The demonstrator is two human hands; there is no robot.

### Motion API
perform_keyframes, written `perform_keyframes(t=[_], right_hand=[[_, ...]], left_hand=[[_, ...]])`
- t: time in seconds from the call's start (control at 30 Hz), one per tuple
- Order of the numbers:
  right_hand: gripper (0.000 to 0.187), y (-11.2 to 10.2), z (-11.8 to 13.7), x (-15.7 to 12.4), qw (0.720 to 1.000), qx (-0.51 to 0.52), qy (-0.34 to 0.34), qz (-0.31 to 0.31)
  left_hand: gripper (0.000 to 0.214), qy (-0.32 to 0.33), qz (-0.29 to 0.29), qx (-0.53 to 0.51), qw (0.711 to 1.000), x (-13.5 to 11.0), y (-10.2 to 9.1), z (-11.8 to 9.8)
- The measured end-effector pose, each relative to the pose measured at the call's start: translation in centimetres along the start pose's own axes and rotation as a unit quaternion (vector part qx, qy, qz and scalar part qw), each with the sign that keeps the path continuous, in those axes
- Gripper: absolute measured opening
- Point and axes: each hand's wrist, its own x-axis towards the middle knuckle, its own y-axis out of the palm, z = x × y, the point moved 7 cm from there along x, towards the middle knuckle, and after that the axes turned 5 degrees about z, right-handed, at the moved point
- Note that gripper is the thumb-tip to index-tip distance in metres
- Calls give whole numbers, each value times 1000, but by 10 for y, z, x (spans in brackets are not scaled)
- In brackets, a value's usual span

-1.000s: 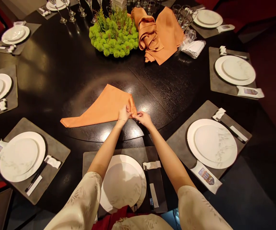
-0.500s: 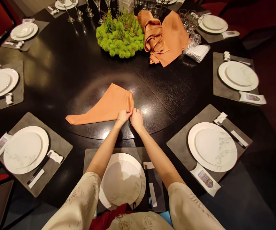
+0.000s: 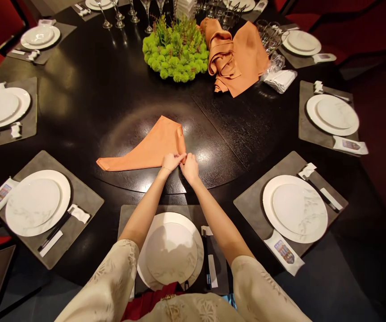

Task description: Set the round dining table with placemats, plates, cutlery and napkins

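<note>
Two bare hands in narrow pinch, left hand (image 3: 172, 162) and right hand (image 3: 189, 169) closed on corner of orange linen napkin (image 3: 149, 147), flat on dark wood turntable (image 3: 213, 156). Fold in progress; crease needs holding flat.

Left forearm (image 3: 144, 209) and right forearm (image 3: 218, 214) bare, angled forward and inward; left hand (image 3: 171, 163) and right hand (image 3: 189, 169) held close, palms down — fingertips (image 3: 183, 156) meeting at midline; thin bracelet (image 3: 166, 169) on left wrist.
</note>
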Motion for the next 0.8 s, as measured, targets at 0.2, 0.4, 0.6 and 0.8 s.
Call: perform_keyframes(t=[0.2,0.4,0.6,0.8], right_hand=[[32,9,-2,4,994,44,-86,50],[34,23,-23,27,985,126,12,117],[29,13,28,8,999,-6,-13,34],[24,16,40,4,995,13,-75,63]], left_hand=[[25,-20,-6,60,998,-6,-17,5],[14,-23,-40,61,997,0,-30,11],[24,-43,-41,64,996,-7,-38,15],[20,-70,-45,102,991,-13,-49,26]])
